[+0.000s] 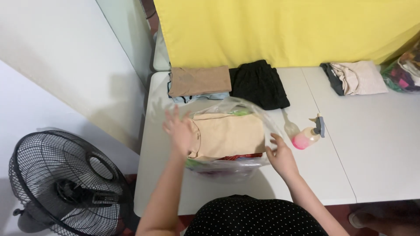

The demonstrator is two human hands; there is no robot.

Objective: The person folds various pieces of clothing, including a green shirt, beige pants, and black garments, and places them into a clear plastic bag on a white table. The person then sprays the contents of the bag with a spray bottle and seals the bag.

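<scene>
Hands [179, 131] at bag [245, 109] edges

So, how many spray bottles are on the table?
1. The spray bottle lies on its side on the table, right of the plastic bag. Others may be hidden.

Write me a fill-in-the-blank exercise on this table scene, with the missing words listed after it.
1. Both hands, the left hand and the right hand, rest on a clear plastic ____ stuffed with folded clothes.
2. The spray bottle lying on the white table holds a ____ liquid.
3. The cloth backdrop behind the table is ____.
4. On the floor by the table stands a black ____.

Missing words: bag; pink; yellow; fan
</scene>
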